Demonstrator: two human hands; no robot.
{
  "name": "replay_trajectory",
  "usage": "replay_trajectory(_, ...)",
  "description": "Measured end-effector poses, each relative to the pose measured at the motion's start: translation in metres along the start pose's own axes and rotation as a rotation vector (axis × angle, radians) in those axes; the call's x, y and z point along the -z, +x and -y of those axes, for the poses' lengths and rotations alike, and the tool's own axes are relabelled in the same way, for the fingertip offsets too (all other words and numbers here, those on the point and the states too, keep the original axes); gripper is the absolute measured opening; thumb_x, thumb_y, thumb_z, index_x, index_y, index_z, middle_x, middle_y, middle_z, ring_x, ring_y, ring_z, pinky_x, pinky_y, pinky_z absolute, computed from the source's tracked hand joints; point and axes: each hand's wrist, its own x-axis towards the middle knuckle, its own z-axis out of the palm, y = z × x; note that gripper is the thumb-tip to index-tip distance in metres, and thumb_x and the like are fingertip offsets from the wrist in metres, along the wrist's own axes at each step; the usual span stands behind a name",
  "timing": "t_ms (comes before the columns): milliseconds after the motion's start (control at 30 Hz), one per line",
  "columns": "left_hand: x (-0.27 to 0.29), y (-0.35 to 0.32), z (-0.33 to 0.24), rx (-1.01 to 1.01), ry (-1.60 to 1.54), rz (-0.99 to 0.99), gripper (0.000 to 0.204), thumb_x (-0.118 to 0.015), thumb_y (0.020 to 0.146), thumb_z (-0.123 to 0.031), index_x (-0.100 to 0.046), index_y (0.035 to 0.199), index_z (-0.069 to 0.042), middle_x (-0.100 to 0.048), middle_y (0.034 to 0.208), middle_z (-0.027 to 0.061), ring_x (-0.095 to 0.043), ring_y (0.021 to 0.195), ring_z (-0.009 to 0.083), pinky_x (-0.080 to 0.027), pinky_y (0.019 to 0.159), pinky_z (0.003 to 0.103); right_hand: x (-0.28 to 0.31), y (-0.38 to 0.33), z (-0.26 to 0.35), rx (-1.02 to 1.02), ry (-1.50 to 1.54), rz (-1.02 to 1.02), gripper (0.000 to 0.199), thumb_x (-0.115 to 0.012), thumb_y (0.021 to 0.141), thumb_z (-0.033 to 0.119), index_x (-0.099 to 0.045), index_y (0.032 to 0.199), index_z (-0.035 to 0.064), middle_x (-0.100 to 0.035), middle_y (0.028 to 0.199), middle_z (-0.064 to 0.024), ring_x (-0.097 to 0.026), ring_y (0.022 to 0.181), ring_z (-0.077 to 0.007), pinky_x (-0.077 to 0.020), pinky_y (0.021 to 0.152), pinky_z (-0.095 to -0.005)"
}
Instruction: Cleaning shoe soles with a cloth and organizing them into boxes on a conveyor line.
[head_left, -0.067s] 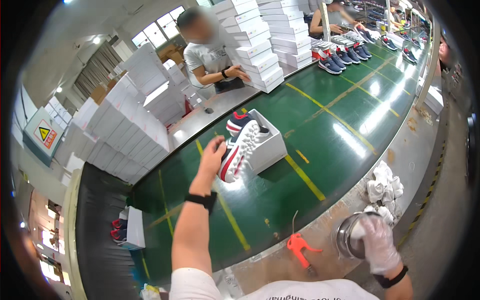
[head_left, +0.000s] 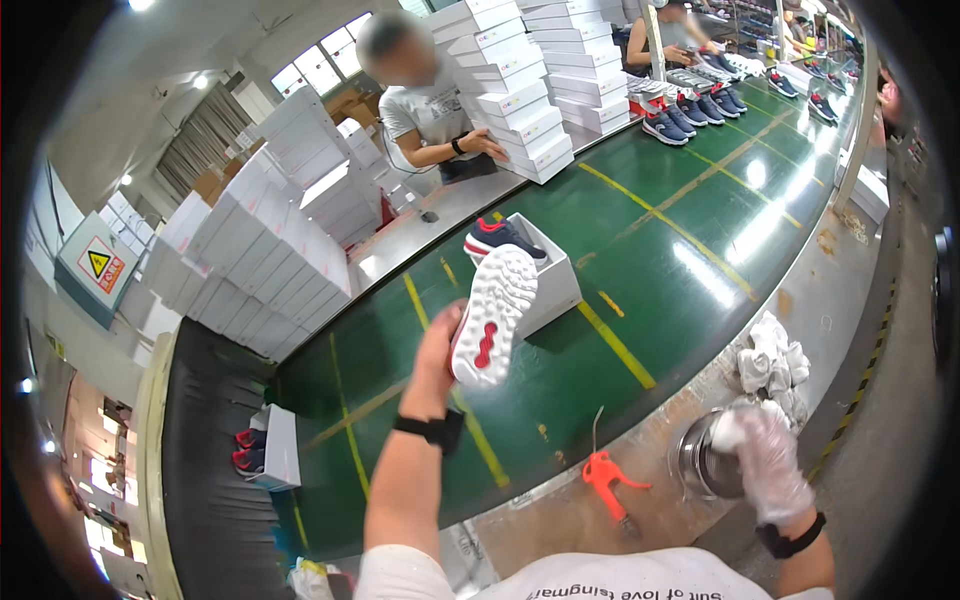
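My left hand is closed on a sneaker and holds it tilted up above the belt. Its white knobbly sole with a red patch faces me. Just behind it, an open white shoebox stands on the green belt with a second navy sneaker with red lining sticking out of it. In a clear plastic glove, my right hand is at the rim of a round metal tin, its fingers closed on a wad of white cloth.
An orange air blow gun and crumpled white cloths lie on the near ledge. Another shoebox with sneakers is at the belt's left end. Across the belt, a person touches stacked boxes; sneakers line the far side.
My left hand has turned the sneaker so its sole faces me. My right hand stays at the tin with the cloth. The whole view has shifted slightly.
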Motion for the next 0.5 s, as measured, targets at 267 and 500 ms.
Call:
replay_trajectory(267, -0.094, -0.141, 0.093, 0.125, -0.475, -0.022, 0.050, -0.043, 0.097, -0.039, -0.046, 0.129, -0.002, -0.056, 0.123, 0.0141, -0.058, 0.107, 0.0259, -0.048, 0.092, 0.039, -0.051, 0.002, 0.104, 0.742, -0.400, -0.173, 0.044, -0.058, 0.071, 0.004, -0.056, 0.115, 0.0088, -0.056, 0.112, -0.0092, -0.053, 0.107, -0.0263, -0.0455, 0.090, -0.0387)
replay_trajectory(500, -0.116, -0.187, 0.113, 0.052, -0.280, -0.119, 0.034, -0.049, 0.096, -0.032, -0.057, 0.112, -0.003, -0.065, 0.103, 0.0095, -0.064, 0.089, 0.0191, -0.053, 0.078, 0.034, -0.068, 0.022, 0.127, 1.023, -0.126, -0.095, 0.037, -0.054, 0.075, 0.009, -0.052, 0.112, 0.0085, -0.053, 0.107, -0.0093, -0.051, 0.105, -0.0279, -0.0409, 0.089, -0.0384)
